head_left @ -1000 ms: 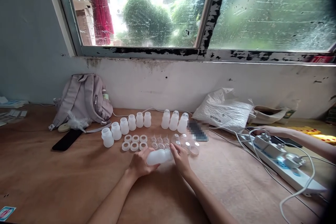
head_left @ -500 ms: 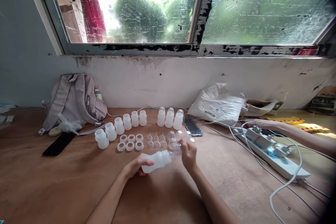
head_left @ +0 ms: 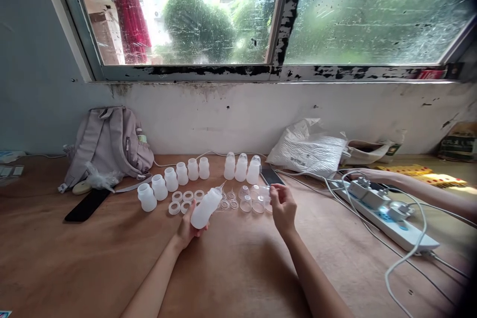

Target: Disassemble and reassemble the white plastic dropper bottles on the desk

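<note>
In my left hand (head_left: 189, 226) is a frosted baby bottle (head_left: 204, 209), tilted up to the right with a clear teat (head_left: 221, 187) at its top. My right hand (head_left: 283, 206) has its fingertips pinched at the right end of the group of clear dome caps (head_left: 245, 203), on a clear cap (head_left: 265, 193) whose outline is faint. Left of the caps lie clear teats (head_left: 233, 204), partly behind the bottle. White collar rings (head_left: 174, 207) are farther left. Several open frosted bottles (head_left: 147, 198) stand in a curved row, and three capped bottles (head_left: 241, 167) stand at the back.
A black phone (head_left: 87, 204) lies before a backpack (head_left: 108, 144) at left. Another phone (head_left: 271, 176) is behind my right hand. A silver pouch (head_left: 307, 149) rests by the wall. To the right are a power strip (head_left: 413, 238), loose cables and another person's arm (head_left: 417, 186).
My left hand has tipped the bottle more upright and moved it left, over the rings. My right hand has left the teat and moved right, to the clear caps.
</note>
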Available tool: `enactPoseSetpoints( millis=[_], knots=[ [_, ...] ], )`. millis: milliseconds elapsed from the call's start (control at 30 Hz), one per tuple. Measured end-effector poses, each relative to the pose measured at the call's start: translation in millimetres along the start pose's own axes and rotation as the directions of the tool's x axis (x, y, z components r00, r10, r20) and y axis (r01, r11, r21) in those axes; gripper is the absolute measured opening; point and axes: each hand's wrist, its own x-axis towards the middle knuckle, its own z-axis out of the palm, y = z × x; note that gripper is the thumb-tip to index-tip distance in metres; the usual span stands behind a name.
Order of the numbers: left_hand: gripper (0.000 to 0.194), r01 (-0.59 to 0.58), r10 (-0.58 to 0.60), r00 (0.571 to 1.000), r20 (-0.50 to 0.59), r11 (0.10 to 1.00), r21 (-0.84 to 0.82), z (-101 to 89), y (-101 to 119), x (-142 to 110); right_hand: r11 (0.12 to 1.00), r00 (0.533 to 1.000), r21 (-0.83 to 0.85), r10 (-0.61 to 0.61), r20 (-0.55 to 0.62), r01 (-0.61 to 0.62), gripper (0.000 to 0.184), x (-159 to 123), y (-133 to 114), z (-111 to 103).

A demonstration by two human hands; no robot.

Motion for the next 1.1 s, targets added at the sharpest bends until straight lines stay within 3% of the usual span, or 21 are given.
enactPoseSetpoints(
  millis=[67, 133, 267, 400, 733, 867, 967, 1033, 1100],
  knots=[
    [0.057, -0.029, 0.028, 0.999, -0.031, 0.999, -0.018, -0.1, 0.3, -0.1, 0.981, 0.982, -0.170, -0.063, 0.179, 0.094, 0.035, -2.3, -2.2, 1.4],
    [0.053, -0.045, 0.043, 0.998, -0.051, 0.998, -0.032, 0.1, 1.0, -0.3, 0.921, 0.944, -0.351, -0.051, 0.325, 0.171, 0.038, -7.0, -5.2, 5.3],
    [0.047, -0.038, 0.035, 0.996, -0.082, 0.999, -0.037, 1.6, 1.3, -0.6, 0.760, 0.897, -0.599, 0.049, 0.438, 0.251, 0.044, -19.0, -8.3, 16.1],
    [0.041, -0.064, 0.064, 0.992, -0.113, 0.998, 0.000, 3.8, 1.5, -0.7, 0.690, 0.874, -0.671, 0.116, 0.472, 0.271, 0.048, -27.2, -7.2, 23.0],
    [0.042, -0.131, 0.148, 0.983, -0.106, 0.979, 0.159, 14.8, 3.1, -5.3, 0.645, 0.853, -0.742, 0.272, 0.445, 0.181, 0.050, -32.0, -15.9, 24.4],
    [0.041, -0.137, 0.157, 0.985, -0.071, 0.965, 0.222, 19.4, 0.9, -6.0, 0.654, 0.855, -0.738, 0.277, 0.438, 0.166, 0.049, -30.1, -16.8, 22.8],
    [0.038, -0.148, 0.171, 0.984, -0.050, 0.943, 0.298, 21.2, -0.5, -6.5, 0.724, 0.911, -0.677, 0.180, 0.371, 0.133, 0.050, -32.4, -17.2, 22.7],
    [0.036, -0.215, 0.266, 0.962, -0.056, 0.872, 0.440, 21.2, -0.8, -7.9, 0.851, 0.934, -0.499, 0.028, 0.355, 0.164, 0.049, -38.4, -18.6, 24.5],
    [0.037, -0.308, 0.411, 0.911, -0.024, 0.721, 0.620, 20.3, -0.4, -10.5, 0.961, 0.913, -0.209, -0.084, 0.400, 0.180, 0.046, -47.9, -21.3, 28.2]
  ],
)
